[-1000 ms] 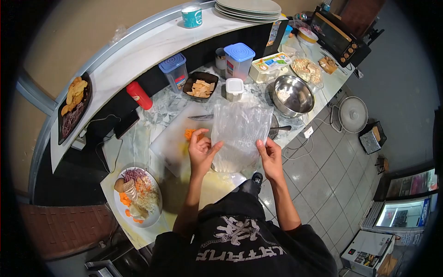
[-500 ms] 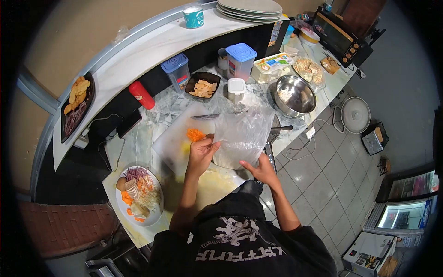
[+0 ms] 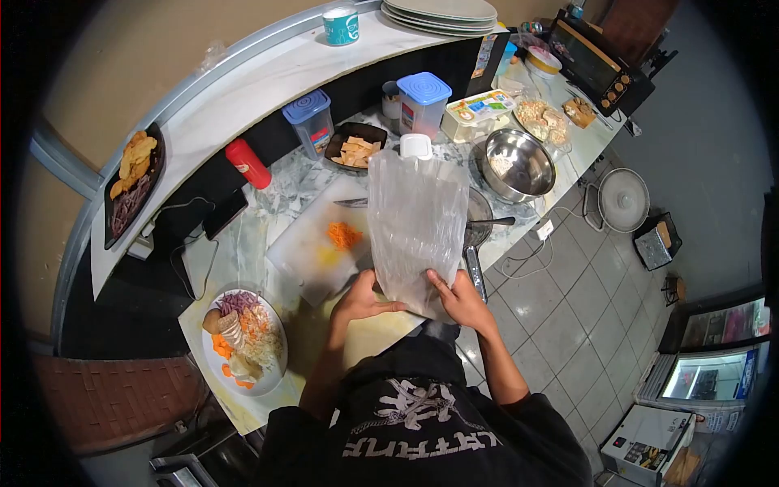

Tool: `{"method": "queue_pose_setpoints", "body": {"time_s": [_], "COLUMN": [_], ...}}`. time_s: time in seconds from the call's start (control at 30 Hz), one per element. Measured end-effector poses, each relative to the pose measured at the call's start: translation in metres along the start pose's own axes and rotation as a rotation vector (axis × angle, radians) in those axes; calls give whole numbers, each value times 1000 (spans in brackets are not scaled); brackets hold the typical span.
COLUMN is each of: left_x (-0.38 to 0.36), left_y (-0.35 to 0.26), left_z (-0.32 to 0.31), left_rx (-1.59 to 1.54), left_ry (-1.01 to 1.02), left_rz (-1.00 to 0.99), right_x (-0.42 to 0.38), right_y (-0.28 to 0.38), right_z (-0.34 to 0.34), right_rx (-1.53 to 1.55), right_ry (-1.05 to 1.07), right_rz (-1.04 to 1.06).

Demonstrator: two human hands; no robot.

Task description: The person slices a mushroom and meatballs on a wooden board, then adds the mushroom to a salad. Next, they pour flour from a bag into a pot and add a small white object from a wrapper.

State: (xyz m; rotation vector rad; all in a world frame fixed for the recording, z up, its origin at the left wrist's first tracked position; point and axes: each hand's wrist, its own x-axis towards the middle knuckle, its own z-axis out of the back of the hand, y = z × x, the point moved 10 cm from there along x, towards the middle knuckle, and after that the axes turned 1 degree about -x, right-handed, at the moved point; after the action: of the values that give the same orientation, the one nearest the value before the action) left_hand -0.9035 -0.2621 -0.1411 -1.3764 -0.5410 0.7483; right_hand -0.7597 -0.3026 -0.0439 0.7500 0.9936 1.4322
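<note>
A clear plastic bag stands stretched up in front of me, its lower end between my two hands. My left hand grips its lower left edge, thumb pointing inward. On the lower right, my right hand pinches the plastic with the thumb on top and the fingers behind. Left of the bag lies a white cutting board with shredded carrot on it. A knife rests at the board's far side, partly covered by the bag. The bag also hides part of a frying pan.
At the left is a plate of cut vegetables. Farther back are a black bowl of chips, lidded containers and a steel bowl. A red bottle stands near the raised shelf.
The bag has been spread out taller and straighter. My left hand has moved down and slightly right, to the bag's lower edge; the right hand stays nearly in place.
</note>
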Motion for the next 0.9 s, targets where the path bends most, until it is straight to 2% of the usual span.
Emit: {"method": "queue_pose_setpoints", "body": {"time_s": [0.07, 0.13, 0.17, 0.23, 0.3, 0.37, 0.43, 0.5, 0.53, 0.67, 0.73, 0.9], "left_x": [-6, -13, -10, -7, -4, 1, 4, 7, 9, 14, 18, 26], "left_y": [-26, -54, -54, -62, -77, -85, -94, -98, -98, -101, -96, -87], "left_z": [-10, -24, -26, -50, -56, -59, -60, -55, -53, -52, -58, -85], "left_rx": [-71, -400, -402, -265, -326, -409, -412, -414, -400, -393, -399, -465], "left_ry": [30, 98, 100, 327, 264, 194, 132, 67, 57, 45, 61, 114], "left_rz": [-52, -102, -103, -127, -120, -113, -130, -146, -140, -105, -122, -138], "right_x": [-6, -9, -8, -8, -8, -14, -18, -24, -30, -49, -54, -69], "right_y": [8, 20, 20, 18, 15, 3, -22, -7, 6, -17, -30, -33], "right_z": [10, 23, 26, 43, 52, 65, 77, 76, 80, 75, 58, 54], "right_rx": [49, 176, 173, 345, 393, 450, 499, 463, 462, 467, 425, 338], "right_ry": [-41, -93, -95, -207, -191, -277, -244, -24, -24, 29, 162, 86], "right_rz": [-3, 25, 24, 52, -25, -125, -109, 112, 218, 201, 127, -31]}}
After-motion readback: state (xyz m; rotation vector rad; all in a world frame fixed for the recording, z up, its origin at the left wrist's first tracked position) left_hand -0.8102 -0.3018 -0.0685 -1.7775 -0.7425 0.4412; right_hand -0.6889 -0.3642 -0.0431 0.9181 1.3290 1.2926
